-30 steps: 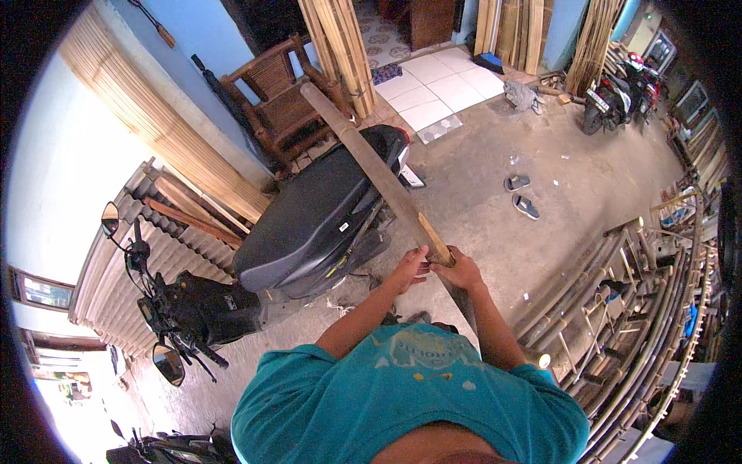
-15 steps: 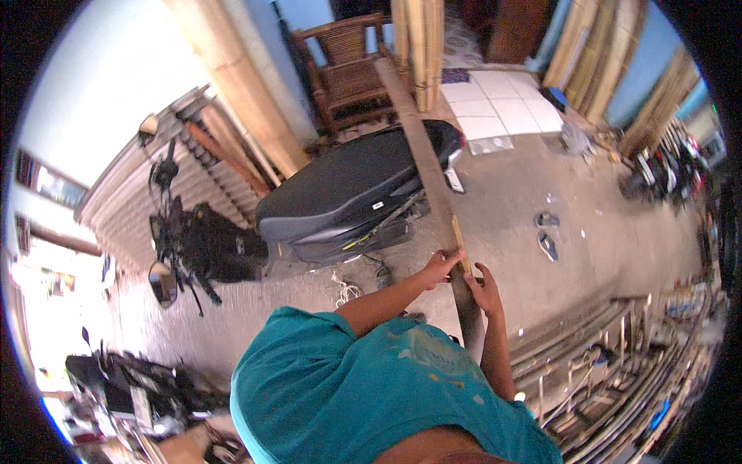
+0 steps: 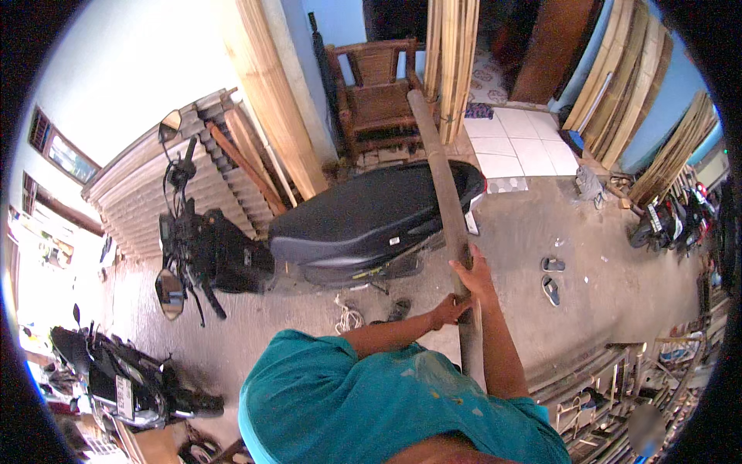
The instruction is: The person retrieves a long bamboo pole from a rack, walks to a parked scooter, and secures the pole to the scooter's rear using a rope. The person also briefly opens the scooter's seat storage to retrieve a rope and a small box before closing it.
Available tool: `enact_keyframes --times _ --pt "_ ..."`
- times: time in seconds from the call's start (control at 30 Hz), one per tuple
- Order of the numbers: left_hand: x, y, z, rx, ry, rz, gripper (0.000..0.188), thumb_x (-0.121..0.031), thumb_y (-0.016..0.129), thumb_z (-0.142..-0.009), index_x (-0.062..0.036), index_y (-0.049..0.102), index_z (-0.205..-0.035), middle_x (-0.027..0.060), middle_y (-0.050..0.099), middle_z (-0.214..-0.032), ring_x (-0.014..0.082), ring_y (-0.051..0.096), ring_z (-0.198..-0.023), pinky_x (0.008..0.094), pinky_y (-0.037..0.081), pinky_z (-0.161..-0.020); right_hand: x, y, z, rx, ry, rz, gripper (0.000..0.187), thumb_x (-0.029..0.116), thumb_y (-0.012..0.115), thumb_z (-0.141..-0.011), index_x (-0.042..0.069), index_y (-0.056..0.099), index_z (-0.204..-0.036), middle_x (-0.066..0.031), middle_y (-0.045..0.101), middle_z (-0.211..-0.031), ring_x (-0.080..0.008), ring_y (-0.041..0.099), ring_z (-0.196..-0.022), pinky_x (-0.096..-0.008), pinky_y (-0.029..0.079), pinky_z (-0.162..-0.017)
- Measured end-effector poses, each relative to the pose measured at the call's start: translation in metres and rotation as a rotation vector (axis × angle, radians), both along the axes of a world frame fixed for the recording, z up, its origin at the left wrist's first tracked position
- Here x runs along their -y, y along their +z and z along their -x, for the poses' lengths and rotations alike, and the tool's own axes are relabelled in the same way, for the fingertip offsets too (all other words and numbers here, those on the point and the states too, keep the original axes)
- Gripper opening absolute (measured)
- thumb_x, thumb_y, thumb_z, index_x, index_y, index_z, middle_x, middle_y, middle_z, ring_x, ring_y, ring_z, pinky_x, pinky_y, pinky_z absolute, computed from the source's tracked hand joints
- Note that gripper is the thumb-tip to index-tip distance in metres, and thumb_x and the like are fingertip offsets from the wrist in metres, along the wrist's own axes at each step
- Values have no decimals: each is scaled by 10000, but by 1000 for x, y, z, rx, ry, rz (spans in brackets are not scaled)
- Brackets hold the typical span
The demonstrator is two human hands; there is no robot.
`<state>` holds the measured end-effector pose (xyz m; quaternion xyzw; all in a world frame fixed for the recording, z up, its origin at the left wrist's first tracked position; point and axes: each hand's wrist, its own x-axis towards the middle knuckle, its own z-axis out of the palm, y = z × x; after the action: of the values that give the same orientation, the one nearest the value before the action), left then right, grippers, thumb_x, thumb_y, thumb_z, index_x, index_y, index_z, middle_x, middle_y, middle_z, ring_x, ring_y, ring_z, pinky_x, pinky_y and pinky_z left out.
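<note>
A long grey-brown bamboo pole (image 3: 442, 176) runs away from my body, its far end close to a wooden armchair (image 3: 379, 89) and its near end by my shirt. My right hand (image 3: 474, 277) grips the pole from the right, thumb across its left side. Just nearer to me, my left hand (image 3: 450, 310) is closed on the pole's left edge, its fingertips partly hidden. The pole passes over the rear of a black motorbike seat (image 3: 363, 205).
Handlebars (image 3: 182, 224) of the motorbike stick out at left. Another motorbike (image 3: 116, 379) stands at the lower left. Stacked poles (image 3: 610, 394) line the lower right. Sandals (image 3: 550, 291) and a coil of white rope (image 3: 349, 315) lie on the floor. Split bamboo (image 3: 618, 85) leans on the wall.
My right hand has moved farther out along the pole, past my left hand, which has drawn nearer to me. The pale strip under my fingers no longer shows. The view has shifted.
</note>
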<state>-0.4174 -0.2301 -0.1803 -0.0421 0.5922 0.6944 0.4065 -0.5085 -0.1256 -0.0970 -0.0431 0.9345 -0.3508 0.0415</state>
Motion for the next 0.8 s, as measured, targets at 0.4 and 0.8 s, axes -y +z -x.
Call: enact_keyframes --times 0.4,0.8 --pt "4 -100 25 85 -331 -334 607 -446 631 -935 -138 430 -1418 112 513 -1397 275 594 -1127 401 530 -899 54 25 59 151 -56 -245 1090 434 768 -762 295 61 -1580 -313 653 -973 -489 656 -893 -559 514 -822" --pt "194 48 262 -685 257 444 271 -217 609 -934 -17 634 -1116 143 721 -923 252 706 -813 383 540 -743 61 38 59 211 -72 -198 1048 390 756 -769 256 104 -1579 -269 688 -923 -459 673 -883 -534 525 -793"
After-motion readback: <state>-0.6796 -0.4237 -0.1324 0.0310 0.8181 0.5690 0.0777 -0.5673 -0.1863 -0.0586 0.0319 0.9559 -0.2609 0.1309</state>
